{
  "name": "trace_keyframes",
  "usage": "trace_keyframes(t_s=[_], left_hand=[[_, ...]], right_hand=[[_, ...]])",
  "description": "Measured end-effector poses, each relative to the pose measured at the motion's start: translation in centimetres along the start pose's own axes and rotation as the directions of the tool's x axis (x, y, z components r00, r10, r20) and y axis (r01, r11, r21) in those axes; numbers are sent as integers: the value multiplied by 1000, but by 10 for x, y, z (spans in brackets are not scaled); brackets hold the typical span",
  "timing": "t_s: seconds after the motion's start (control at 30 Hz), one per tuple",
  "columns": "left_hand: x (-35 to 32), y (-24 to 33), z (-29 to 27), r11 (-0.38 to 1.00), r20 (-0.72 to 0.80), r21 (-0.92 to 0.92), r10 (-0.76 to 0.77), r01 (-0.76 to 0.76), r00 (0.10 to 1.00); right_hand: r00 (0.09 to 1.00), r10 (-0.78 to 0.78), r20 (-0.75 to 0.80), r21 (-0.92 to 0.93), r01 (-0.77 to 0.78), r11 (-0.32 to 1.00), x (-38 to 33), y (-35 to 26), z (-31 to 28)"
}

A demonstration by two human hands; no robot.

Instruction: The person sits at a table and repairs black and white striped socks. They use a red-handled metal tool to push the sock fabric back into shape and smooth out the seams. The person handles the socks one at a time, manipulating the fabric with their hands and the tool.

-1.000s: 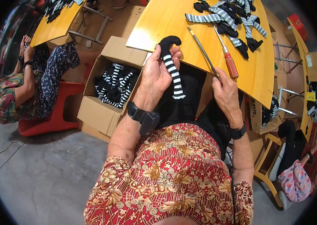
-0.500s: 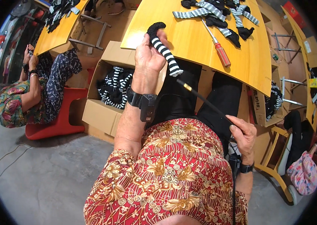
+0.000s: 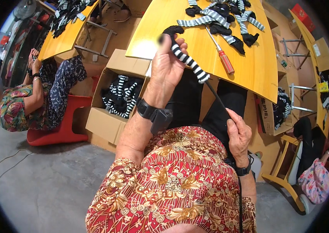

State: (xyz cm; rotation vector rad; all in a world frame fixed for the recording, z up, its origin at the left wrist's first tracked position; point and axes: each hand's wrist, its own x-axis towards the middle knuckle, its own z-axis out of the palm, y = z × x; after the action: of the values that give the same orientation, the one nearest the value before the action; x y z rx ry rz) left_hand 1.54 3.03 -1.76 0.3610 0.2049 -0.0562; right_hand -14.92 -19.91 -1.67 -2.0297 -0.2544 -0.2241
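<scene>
A small knitted doll's leg, striped black and white with a curled black foot end, is gripped near the foot by my left hand, its thumb pressed on the knit. Between the thumb and fingers of my right hand is a thin black rod. The rod's far end disappears into the open striped end of the leg, so its tip is hidden. On the yellow table, past my hands, lies a screwdriver with a red handle. Several grey-and-white striped legs with black feet are heaped beyond it.
An open cardboard box of black-and-white legs stands left of my lap; another box with similar pieces is at right. A person sits on a red chair at left. Another person is beside a wooden chair at right.
The rod's tip, with its yellow band, was outside the leg and is now inside it. My left hand has moved right with the leg; my right hand has moved slightly up and left.
</scene>
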Motion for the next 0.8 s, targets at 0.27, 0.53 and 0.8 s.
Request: trace_keyframes(t_s=[0.27, 0.53, 0.8], left_hand=[[-6, -29, 21, 982, 81, 186, 23, -37, 996], [-37, -48, 42, 904, 267, 427, -115, -11, 957], [-51, -55, 34, 788, 231, 609, -277, 84, 933]], right_hand=[[990, -133, -44, -45, 131, 990, 18, -1, 10], [964, -257, -67, -125, 247, 961, 38, -11, 18], [980, -172, 98, -233, 191, 954, 45, -16, 3]])
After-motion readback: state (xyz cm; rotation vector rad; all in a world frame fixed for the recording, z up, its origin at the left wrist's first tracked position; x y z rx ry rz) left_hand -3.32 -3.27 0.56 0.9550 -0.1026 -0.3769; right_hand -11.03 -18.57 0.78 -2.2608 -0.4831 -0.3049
